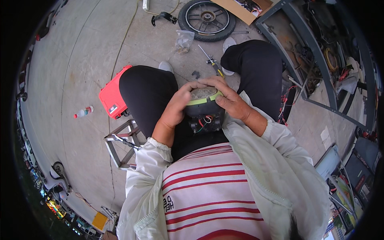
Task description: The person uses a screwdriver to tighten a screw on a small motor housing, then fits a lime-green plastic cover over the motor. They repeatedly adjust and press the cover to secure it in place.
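Between my knees I hold a round headlight (202,105), with a clear lens facing away from me, a yellow-green rim and a black housing. Red, white and green wires (205,121) show at its back, on the side toward me. My left hand (178,103) wraps the left side, its fingers over the far edge. On the right side, my right hand (234,100) grips with the thumb on the green rim and its fingers across the top. The fingertips of both hands come close together and cover part of the lens.
Ahead lie a spoked wheel with tyre (207,18), a plastic bag (184,41) and a yellow-handled screwdriver (216,66). On the left are a red case (113,94), a bottle (84,112) and a metal stool frame (120,146). A grey metal rack (316,44) stands right.
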A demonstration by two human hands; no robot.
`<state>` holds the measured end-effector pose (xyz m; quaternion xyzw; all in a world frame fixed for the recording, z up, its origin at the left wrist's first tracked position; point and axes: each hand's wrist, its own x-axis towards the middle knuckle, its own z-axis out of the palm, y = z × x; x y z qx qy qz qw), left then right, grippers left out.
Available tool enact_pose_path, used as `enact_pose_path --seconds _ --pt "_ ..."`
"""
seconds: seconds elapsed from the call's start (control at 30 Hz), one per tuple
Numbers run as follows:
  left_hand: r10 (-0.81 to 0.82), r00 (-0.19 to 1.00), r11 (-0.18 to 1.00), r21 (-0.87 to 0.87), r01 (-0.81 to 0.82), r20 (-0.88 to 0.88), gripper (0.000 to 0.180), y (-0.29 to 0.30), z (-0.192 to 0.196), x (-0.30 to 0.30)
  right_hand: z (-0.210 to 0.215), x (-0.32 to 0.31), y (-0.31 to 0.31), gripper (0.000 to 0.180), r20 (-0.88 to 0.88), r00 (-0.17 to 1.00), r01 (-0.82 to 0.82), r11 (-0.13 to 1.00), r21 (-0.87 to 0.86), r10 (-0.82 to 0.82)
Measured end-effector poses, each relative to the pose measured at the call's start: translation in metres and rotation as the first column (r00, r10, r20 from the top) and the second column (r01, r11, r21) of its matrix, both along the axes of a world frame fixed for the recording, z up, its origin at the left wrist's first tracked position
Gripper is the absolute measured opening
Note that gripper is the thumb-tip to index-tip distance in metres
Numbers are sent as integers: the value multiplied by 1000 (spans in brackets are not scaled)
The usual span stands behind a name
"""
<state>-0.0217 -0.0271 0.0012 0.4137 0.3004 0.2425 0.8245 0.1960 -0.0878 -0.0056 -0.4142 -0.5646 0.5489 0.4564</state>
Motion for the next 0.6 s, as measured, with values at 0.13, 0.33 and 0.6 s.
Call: enact_pose_path --seconds 0.13,0.33,0.6 --pt "76 986 974 -222 -41 148 80 4 0 0 -7 -3 0 77 -166 985 -66 993 -102 48" --pt "146 982 989 -20 -145 118 76 5 -13 6 -4 -5 1 85 -389 921 -168 934 -317 34" --pt "-9 984 995 92 26 -180 76 20 1 11 -7 -5 -2 90 -181 983 -68 840 -538 -36"
